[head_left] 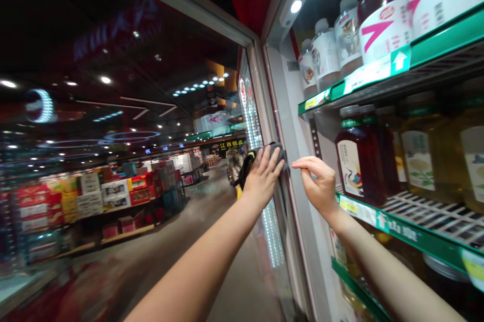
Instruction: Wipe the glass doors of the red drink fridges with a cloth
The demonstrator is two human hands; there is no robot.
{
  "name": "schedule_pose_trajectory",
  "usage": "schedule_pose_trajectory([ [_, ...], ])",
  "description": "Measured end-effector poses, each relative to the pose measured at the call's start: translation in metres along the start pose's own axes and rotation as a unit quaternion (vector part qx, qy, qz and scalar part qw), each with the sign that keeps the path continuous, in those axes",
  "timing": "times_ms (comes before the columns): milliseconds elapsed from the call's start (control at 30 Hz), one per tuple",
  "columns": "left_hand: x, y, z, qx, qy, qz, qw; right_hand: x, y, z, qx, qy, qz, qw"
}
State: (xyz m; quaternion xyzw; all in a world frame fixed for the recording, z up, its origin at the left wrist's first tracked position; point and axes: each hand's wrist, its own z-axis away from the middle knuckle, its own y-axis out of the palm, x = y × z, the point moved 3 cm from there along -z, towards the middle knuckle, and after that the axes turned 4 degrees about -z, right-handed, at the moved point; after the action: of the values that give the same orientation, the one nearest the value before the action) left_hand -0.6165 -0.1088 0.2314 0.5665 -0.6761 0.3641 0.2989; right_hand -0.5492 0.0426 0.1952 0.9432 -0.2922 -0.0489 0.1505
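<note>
My left hand presses a dark grey cloth against the edge of the glass door, its fingers spread over the cloth. A black piece with a bit of yellow shows beside the wrist; whether it is part of the cloth or a reflection I cannot tell. My right hand is just right of the cloth, in front of the white inner wall of the drinks cooler. Its fingers point left, the thumb bent beneath them, and nothing shows in them. Dark red bottles stand just behind this hand on the middle shelf.
Tiger-label bottles and larger bottles with a pink mark stand on the upper shelf. Green price strips edge the shelves. Through the door glass appear stacked boxes and an aisle floor.
</note>
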Motion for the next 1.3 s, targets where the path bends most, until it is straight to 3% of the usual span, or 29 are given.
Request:
schedule_pose_trajectory([
  [100,0.003,-0.010,0.006,0.025,0.038,0.010,0.999,0.004,0.008,-0.003,0.006,0.004,-0.005,1.000],
  [233,0.054,-0.026,-0.034,0.034,-0.053,0.029,0.998,0.011,0.014,-0.009,-0.010,0.013,-0.006,1.000],
  [300,0.063,-0.031,-0.041,0.030,-0.087,0.030,0.995,0.013,0.014,-0.007,-0.012,0.014,-0.007,1.000],
  [367,0.047,-0.031,-0.027,0.034,-0.073,0.023,0.996,0.013,0.011,-0.002,-0.003,0.014,-0.008,1.000],
  [500,-0.022,-0.023,0.035,0.051,0.039,0.010,0.998,0.007,0.002,0.006,0.019,0.007,-0.005,1.000],
  [567,-0.038,-0.021,0.051,0.064,0.072,0.008,0.995,0.005,0.001,0.004,0.021,-0.001,-0.002,1.000],
  [667,-0.015,-0.028,0.035,0.078,0.048,0.005,0.996,0.008,0.005,-0.004,0.013,-0.009,-0.004,1.000],
  [767,0.031,-0.046,0.001,0.071,-0.039,-0.008,0.997,0.016,0.012,-0.008,0.007,-0.013,-0.015,1.000],
  [833,0.043,-0.053,-0.005,0.065,-0.079,-0.016,0.995,0.022,0.016,-0.006,0.008,-0.015,-0.024,1.000],
  [933,0.013,-0.049,0.025,0.066,-0.047,-0.019,0.996,0.023,0.021,0.001,0.002,-0.010,-0.034,0.999],
  [1033,-0.039,-0.033,0.074,0.087,0.065,-0.002,0.994,0.019,0.030,0.006,-0.002,0.008,-0.041,0.999],
  [1100,-0.051,-0.026,0.091,0.097,0.099,0.006,0.990,0.016,0.038,0.007,-0.002,0.021,-0.047,0.999],
  [1200,-0.022,-0.032,0.073,0.075,0.065,-0.002,0.995,0.015,0.050,0.005,-0.013,0.033,-0.054,0.998],
  [1300,0.025,-0.049,0.036,0.049,-0.038,-0.024,0.998,0.015,0.053,0.003,-0.039,0.037,-0.054,0.997],
])
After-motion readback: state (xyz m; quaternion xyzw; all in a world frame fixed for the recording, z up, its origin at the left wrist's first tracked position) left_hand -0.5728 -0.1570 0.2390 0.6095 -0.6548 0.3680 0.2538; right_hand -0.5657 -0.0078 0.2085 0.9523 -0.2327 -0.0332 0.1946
